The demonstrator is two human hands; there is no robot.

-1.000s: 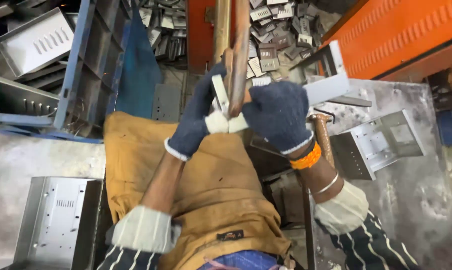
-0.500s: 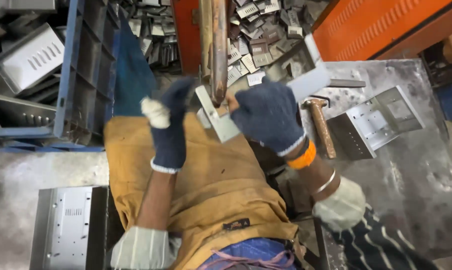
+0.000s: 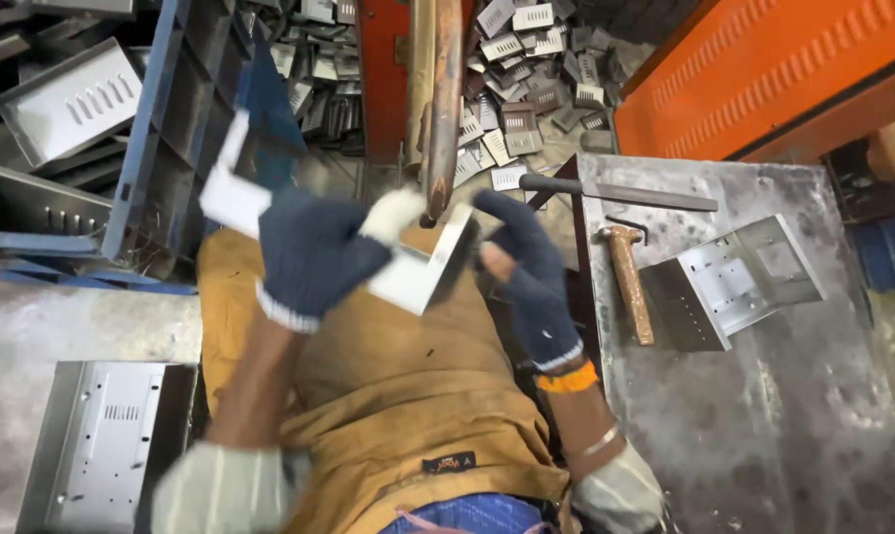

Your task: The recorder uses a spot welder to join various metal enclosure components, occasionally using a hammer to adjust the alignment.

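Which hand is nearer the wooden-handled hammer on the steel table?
Right. The right hand is just beside the wooden-handled hammer; the left hand is farther away, gripping a bent metal sheet piece.

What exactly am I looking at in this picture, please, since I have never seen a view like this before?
The camera sits on a person's head and looks down over their tan apron. Both hands wear dark blue gloves. The left hand grips a bent piece of sheet metal under a rusty upright bar; the right hand is beside the piece with fingers spread. On the metal table at the right lie a hammer, a file and a folded metal bracket. Small metal parts litter the floor beyond.
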